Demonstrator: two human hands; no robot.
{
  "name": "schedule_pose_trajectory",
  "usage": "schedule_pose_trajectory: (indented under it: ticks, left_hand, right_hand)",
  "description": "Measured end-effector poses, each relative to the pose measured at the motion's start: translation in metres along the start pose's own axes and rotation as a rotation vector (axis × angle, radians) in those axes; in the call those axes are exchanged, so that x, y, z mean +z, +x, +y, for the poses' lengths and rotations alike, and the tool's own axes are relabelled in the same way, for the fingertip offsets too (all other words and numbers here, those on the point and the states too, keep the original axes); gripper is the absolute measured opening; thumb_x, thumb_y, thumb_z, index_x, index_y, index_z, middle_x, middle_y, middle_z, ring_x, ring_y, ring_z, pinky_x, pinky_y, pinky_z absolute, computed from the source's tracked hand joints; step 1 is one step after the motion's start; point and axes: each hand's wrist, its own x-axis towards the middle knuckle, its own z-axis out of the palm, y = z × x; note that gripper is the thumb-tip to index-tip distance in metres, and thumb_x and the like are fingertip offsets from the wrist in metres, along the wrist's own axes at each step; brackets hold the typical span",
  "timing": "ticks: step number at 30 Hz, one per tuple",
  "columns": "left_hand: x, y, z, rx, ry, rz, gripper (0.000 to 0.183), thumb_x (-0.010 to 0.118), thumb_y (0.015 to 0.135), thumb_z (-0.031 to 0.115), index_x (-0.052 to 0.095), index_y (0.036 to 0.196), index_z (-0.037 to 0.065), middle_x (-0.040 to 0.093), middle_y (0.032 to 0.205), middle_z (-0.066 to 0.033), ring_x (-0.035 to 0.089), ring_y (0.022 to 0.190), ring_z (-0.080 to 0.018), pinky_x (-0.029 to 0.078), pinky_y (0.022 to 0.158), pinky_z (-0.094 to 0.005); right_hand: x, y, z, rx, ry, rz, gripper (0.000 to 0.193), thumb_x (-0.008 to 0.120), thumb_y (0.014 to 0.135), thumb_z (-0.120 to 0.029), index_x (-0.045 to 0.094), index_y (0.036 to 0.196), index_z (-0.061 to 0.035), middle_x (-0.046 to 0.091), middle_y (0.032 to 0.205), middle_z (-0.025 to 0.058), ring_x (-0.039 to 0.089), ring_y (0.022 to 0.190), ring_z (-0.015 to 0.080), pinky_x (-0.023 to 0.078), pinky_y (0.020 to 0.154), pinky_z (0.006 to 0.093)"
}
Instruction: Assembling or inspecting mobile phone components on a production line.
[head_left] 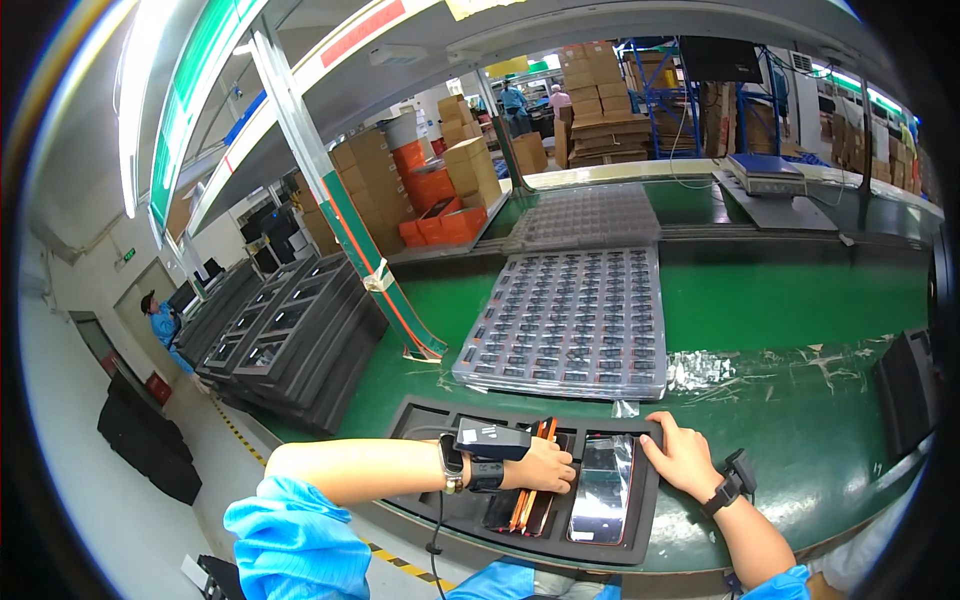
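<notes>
A black foam tray (645,500) with several compartments lies at the table's front edge. My left hand (545,468) reaches across it, fingers curled over a few thin, upright orange-edged panels (522,512) in a middle compartment. Part of these panels is hidden under the hand. In the compartment to the right, a glossy dark phone-like panel (602,490) lies flat and reflects the light. My right hand (682,456) grips the tray's far right corner, thumb and fingers at the rim. A black box-shaped device (492,438) is strapped to my left wrist.
Behind the foam tray lies a clear plastic tray (570,320) with rows of small dark parts; another clear tray (585,215) is beyond it. Stacked black foam trays (290,330) stand left, beside a green post (360,255). A blue-topped device (765,172) sits at the far right.
</notes>
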Motion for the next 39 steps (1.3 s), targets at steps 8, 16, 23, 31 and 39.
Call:
schedule_pose_trajectory:
  ticks: [8,16,23,31,39]
  left_hand:
    - [0.004,-0.002,0.002,-0.005,0.019,0.098,0.017,0.057,0.087,0.016,0.061,0.103,0.015,0.054,0.114,-0.0018,0.054,0.112,-0.021,0.054,0.088,-0.0323]
    - [-0.008,-0.012,0.01,0.023,0.132,0.06,0.016,0.058,0.087,0.016,0.057,0.103,0.017,0.056,0.108,0.0002,0.056,0.11,-0.0198,0.042,0.104,-0.0376]
    - [-0.029,-0.039,0.003,0.098,0.228,-0.07,0.013,0.063,0.078,0.014,0.065,0.09,0.016,0.053,0.105,-0.003,0.057,0.108,-0.0196,0.029,0.119,-0.0515]
    - [-0.054,-0.093,0.017,-0.321,-0.206,0.251,0.041,0.072,0.071,0.015,0.069,0.112,0.013,0.057,0.1,-0.0046,0.059,0.099,-0.0253,0.051,0.093,-0.0434]
    - [-0.039,-0.06,0.063,-0.908,-1.96,0.802,0.045,0.077,0.09,0.026,0.062,0.125,0.002,0.066,0.125,-0.0068,0.063,0.11,-0.0143,0.051,0.097,-0.0336]
  right_hand:
    - [-0.005,-0.001,-0.006,0.01,0.024,-0.047,0.041,0.057,0.095,-0.037,0.054,0.124,-0.0084,0.071,0.083,0.0223,0.069,0.079,0.0432,0.055,0.073,0.0518]
    - [-0.001,-0.002,-0.001,-0.016,-0.004,-0.049,0.044,0.057,0.095,-0.038,0.052,0.126,-0.0072,0.071,0.084,0.0227,0.069,0.079,0.0442,0.055,0.072,0.0523]
    - [-0.003,-0.001,-0.001,-0.039,0.008,-0.042,0.044,0.057,0.095,-0.038,0.053,0.126,-0.0065,0.072,0.085,0.023,0.07,0.08,0.044,0.055,0.073,0.052]
    - [-0.006,-0.005,0.0,0.001,-0.009,-0.055,0.044,0.057,0.095,-0.038,0.053,0.126,-0.0064,0.071,0.085,0.0235,0.07,0.08,0.0438,0.055,0.073,0.0523]
    - [-0.004,-0.003,-0.001,-0.034,0.006,-0.053,0.043,0.056,0.095,-0.04,0.053,0.125,-0.0088,0.071,0.083,0.0227,0.069,0.077,0.0446,0.054,0.071,0.0528]
